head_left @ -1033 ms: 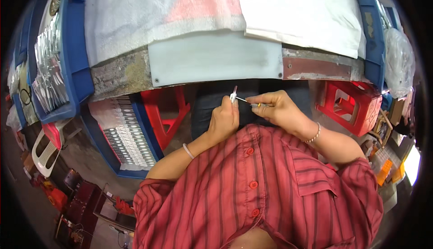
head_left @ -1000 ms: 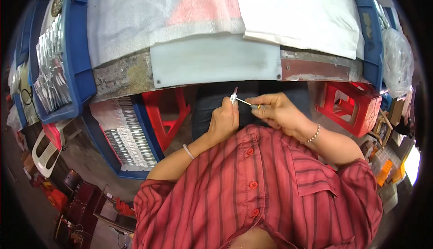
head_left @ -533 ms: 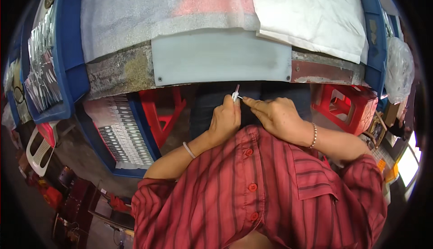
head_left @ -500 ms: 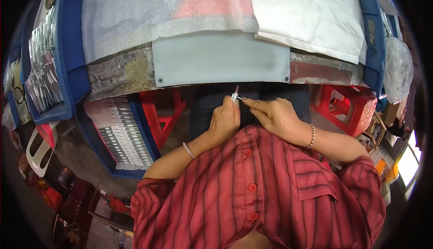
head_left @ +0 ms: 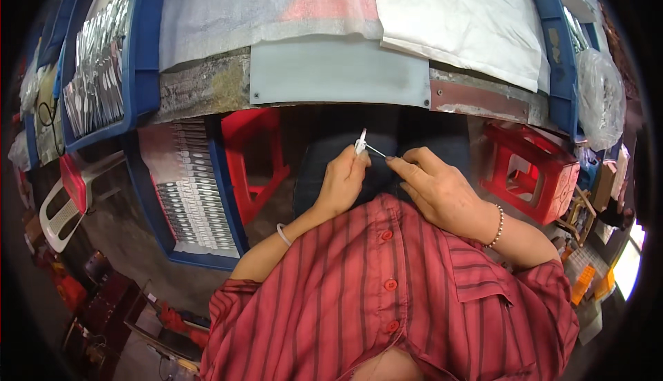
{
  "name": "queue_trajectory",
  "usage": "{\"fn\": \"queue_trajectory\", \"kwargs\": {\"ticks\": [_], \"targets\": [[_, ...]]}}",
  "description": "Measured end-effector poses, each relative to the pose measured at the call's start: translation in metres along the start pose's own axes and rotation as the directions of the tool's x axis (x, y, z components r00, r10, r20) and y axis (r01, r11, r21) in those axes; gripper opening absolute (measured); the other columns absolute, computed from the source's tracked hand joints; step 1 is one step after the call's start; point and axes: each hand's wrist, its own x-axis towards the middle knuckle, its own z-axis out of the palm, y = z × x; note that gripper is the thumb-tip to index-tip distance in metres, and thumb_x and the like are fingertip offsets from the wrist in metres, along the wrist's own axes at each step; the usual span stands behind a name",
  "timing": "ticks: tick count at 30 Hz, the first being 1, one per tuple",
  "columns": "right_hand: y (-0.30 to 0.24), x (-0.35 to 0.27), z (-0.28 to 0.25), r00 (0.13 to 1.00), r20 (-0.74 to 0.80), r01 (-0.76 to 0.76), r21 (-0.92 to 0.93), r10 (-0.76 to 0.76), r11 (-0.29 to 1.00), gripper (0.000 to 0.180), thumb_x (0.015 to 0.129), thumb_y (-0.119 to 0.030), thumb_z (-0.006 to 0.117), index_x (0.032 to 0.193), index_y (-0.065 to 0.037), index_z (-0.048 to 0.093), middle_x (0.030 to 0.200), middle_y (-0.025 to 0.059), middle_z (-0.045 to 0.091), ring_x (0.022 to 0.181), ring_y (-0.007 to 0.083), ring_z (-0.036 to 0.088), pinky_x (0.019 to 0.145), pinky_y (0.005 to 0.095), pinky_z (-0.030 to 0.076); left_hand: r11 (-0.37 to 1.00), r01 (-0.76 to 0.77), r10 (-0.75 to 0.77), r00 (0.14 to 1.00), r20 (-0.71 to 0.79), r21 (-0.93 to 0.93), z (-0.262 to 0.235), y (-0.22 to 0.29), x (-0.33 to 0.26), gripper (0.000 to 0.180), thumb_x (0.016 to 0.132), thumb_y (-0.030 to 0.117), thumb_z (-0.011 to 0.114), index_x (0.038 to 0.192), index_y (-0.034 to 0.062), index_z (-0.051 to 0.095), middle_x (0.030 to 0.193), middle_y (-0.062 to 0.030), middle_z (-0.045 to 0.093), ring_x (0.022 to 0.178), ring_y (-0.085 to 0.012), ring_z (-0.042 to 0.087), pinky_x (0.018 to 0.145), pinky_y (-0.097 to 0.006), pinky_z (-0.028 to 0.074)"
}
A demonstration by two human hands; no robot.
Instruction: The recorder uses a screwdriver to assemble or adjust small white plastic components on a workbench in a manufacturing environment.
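Note:
Over my lap, just in front of the table edge, my left hand [head_left: 341,182] is closed round a small slim white-and-silver piece [head_left: 361,139]. Its narrow tip points up past the fingers; its lower part is hidden in my grip. From the piece a thin pale strand [head_left: 376,151] runs slantwise to my right hand [head_left: 442,191]. Thumb and forefinger of that hand pinch the strand's end, with the other fingers loosely curled. Whether the strand is cord, wire or a thin strip is too small to tell.
A grey plate [head_left: 338,73] is screwed to the table edge, with white cloth [head_left: 456,18] behind it. Blue crates [head_left: 143,56] flank the table, the left one full of silvery metal pieces [head_left: 100,70]. Another crate [head_left: 230,194] with rows of metal pieces stands low left. Red stools [head_left: 532,174] are under the table.
My right hand has drawn away from my left, to the right, and a longer stretch of the strand shows between them. The whole view has shifted slightly.

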Motion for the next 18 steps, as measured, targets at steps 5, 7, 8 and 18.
{"fn": "queue_trajectory", "kwargs": {"ticks": [5, 7, 8, 18], "targets": [[0.008, 0.001, 0.011, 0.997, -0.030, 0.068, -0.107, -0.071, 0.992, 0.039, 0.081, 0.002, 0.062, 0.120, 0.000, 0.056, 0.103, 0.0193, 0.056, 0.081, 0.0336, 0.062, 0.068, 0.0381, 0.053, 0.999, -0.053, 0.053, 0.999, -0.002, 0.006, 0.000, -0.003, 0.000, 0.021, 0.100, 0.020, 0.044, 0.088, 0.0043, 0.052, 0.058, 0.0030, 0.041, 0.047, -0.0047, 0.038, 0.042, -0.022, 0.031], [0.009, 0.003, 0.011, 0.998, -0.018, 0.065, -0.107, -0.067, 0.992, 0.039, 0.082, 0.002, 0.061, 0.120, 0.000, 0.057, 0.103, 0.0194, 0.056, 0.081, 0.0338, 0.062, 0.068, 0.0381, 0.053, 0.996, -0.067, 0.068, 0.998, -0.014, 0.053, -0.001, -0.003, 0.000, 0.022, 0.099, 0.019, 0.045, 0.086, 0.0022, 0.053, 0.059, -0.0046, 0.046, 0.049, -0.0135, 0.046, 0.047, -0.029, 0.036], [0.009, 0.004, 0.012, 0.998, -0.006, 0.065, -0.109, -0.066, 0.992, 0.038, 0.082, 0.001, 0.061, 0.120, 0.000, 0.057, 0.103, 0.0195, 0.056, 0.081, 0.0340, 0.062, 0.068, 0.0381, 0.053, 0.991, -0.084, 0.087, 0.996, -0.026, 0.100, -0.001, -0.002, 0.000, 0.024, 0.098, 0.018, 0.047, 0.084, 0.0001, 0.054, 0.059, -0.0122, 0.050, 0.052, -0.0223, 0.053, 0.051, -0.036, 0.041], [0.020, 0.030, -0.003, 0.763, 0.361, -0.609, 0.680, 0.536, 0.409, 0.031, 0.082, -0.003, 0.060, 0.113, 0.000, 0.061, 0.086, 0.0174, 0.063, 0.055, 0.0234, 0.058, 0.048, 0.0316, 0.046, 0.893, -0.329, 0.368, 0.927, -0.075, 0.308, 0.004, -0.007, 0.005, 0.020, 0.097, 0.014, 0.046, 0.087, -0.0024, 0.048, 0.070, -0.0228, 0.058, 0.067, -0.0439, 0.059, 0.055, -0.047, 0.044]]}}
